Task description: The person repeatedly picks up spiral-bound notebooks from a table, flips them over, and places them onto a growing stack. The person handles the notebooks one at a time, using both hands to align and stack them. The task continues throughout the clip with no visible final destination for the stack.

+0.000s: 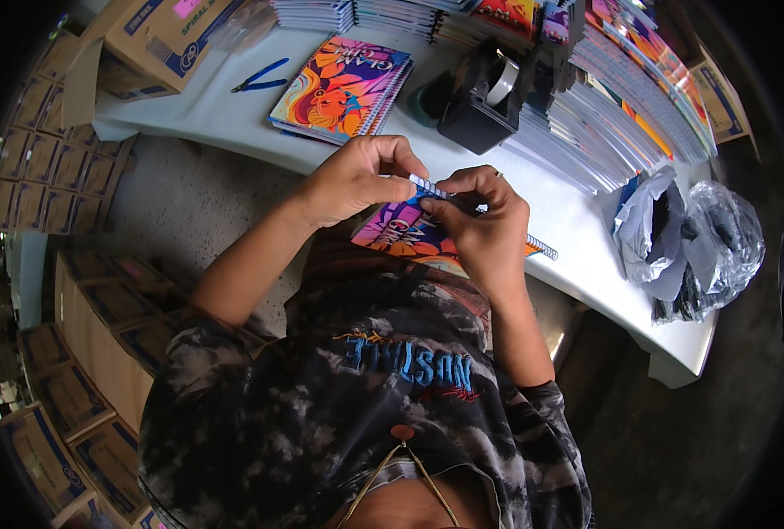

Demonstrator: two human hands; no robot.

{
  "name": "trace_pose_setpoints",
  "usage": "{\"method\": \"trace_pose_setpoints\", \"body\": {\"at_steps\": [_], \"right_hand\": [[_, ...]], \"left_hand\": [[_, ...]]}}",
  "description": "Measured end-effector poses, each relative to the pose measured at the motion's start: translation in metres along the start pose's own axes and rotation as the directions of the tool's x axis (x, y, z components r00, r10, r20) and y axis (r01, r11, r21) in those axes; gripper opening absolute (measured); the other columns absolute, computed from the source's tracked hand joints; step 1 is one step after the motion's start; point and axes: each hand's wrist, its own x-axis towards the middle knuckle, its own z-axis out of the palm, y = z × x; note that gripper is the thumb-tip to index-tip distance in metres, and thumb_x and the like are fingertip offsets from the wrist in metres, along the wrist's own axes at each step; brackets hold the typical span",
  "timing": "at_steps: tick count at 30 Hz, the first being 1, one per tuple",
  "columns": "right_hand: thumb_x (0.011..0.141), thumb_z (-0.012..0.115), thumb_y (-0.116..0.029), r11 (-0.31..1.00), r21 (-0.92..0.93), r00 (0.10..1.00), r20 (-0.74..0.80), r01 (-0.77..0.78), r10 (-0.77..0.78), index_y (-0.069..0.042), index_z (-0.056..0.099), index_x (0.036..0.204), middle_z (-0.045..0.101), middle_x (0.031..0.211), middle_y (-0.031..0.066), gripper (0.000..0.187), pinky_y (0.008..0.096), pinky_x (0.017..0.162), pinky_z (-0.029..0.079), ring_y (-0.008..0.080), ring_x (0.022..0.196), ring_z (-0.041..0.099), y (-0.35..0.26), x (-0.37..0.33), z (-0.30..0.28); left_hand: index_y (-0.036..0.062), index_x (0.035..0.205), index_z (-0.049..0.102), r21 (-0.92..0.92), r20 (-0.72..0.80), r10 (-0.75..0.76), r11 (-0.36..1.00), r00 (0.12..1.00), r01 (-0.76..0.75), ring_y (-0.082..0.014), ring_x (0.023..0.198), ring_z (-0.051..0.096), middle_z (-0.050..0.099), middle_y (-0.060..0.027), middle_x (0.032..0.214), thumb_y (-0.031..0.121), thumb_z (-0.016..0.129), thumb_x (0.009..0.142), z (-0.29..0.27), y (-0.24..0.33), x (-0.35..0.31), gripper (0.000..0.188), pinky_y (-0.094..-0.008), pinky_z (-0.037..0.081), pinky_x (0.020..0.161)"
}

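A spiral notebook (390, 234) with a bright purple, pink and orange cover is held in front of me at the table's near edge. My left hand (349, 183) pinches the coil edge of this notebook at its far left corner between thumb and fingers. My right hand (490, 220) grips the same edge just to the right, thumb and index finger at the binding. Past my right hand, a length of wire coil (542, 248) sticks out beyond the notebook. Part of the cover is hidden behind my right hand.
On the white table (200, 115) lie blue-handled pliers (262, 78) and a small stack of matching notebooks (340, 88). A black tape dispenser (482, 115), long rows of notebooks (599, 110) and crumpled plastic bags (718, 236) stand rightward. Cardboard boxes (66, 397) are stacked at left.
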Motion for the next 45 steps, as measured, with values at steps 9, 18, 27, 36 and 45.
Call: {"method": "trace_pose_setpoints", "body": {"at_steps": [9, 18, 27, 36, 45], "right_hand": [[0.063, 0.071, 0.004, 0.987, -0.127, 0.994, -0.03, 0.098, -0.103, 0.002, 0.061, 0.076, 0.059, 0.076, 0.0095, 0.018, 0.0242, 0.059, 0.046, 0.0142, 0.065, 0.058, -0.002, -0.006, -0.007], [0.082, 0.05, -0.038, 0.483, 0.233, 0.524, -0.16, 0.844, -0.837, -0.015, 0.053, 0.112, 0.054, 0.095, 0.0034, 0.037, 0.0363, 0.077, 0.034, 0.0232, 0.092, 0.047, -0.076, -0.041, -0.077], [0.074, 0.05, -0.006, 0.493, 0.586, 0.496, 0.172, 0.643, -0.851, -0.015, 0.046, 0.072, 0.043, 0.058, -0.0034, 0.01, 0.029, 0.064, 0.033, 0.0098, 0.053, 0.039, -0.139, -0.052, -0.08], [0.073, 0.047, -0.002, 0.043, 0.684, 0.402, -0.375, 0.728, -0.835, -0.014, 0.048, 0.089, 0.047, 0.053, -0.0012, 0.02, 0.0273, 0.053, 0.03, 0.0088, 0.047, 0.042, -0.135, -0.054, -0.042], [0.074, 0.047, -0.002, 0.116, 0.874, 0.399, -0.095, 0.471, -0.912, -0.016, 0.038, 0.122, 0.047, 0.052, 0.0014, 0.051, 0.0276, 0.05, 0.028, 0.0109, 0.044, 0.043, -0.134, -0.039, -0.062]], "left_hand": [[0.0029, 0.087, 0.054, 0.026, 0.014, 0.111, 0.993, 0.994, -0.111, -0.0062, 0.081, 0.049, 0.051, -0.0002, 0.083, 0.009, 0.064, 0.076, 0.01, -0.008, 0.006, 0.016, -0.0209, 0.041, 0.071], [0.0008, 0.099, 0.045, 0.364, -0.681, 0.546, 0.83, 0.488, -0.422, -0.0094, 0.065, 0.056, 0.058, -0.0066, 0.085, 0.018, 0.052, 0.088, -0.03, 0.033, 0.026, 0.022, -0.0214, 0.048, 0.057], [-0.0075, 0.12, 0.025, 0.198, -0.927, 0.263, 0.948, 0.266, -0.247, -0.0213, 0.099, 0.049, 0.044, -0.0193, 0.114, -0.003, 0.043, 0.082, -0.087, -0.068, 0.042, 0.042, -0.0321, 0.039, 0.088], [0.0041, 0.131, 0.011, 0.172, -0.947, 0.284, 0.843, 0.15, -0.511, -0.0223, 0.104, 0.044, 0.036, -0.0183, 0.119, -0.003, 0.046, 0.082, -0.052, -0.071, 0.035, 0.06, -0.0344, 0.037, 0.091], [0.0039, 0.127, 0.027, 0.641, -0.763, 0.583, 0.741, 0.28, 0.201, -0.0311, 0.111, 0.031, 0.026, -0.0203, 0.121, -0.004, 0.053, 0.067, -0.006, -0.066, 0.005, 0.065, -0.0393, 0.025, 0.097]]}}
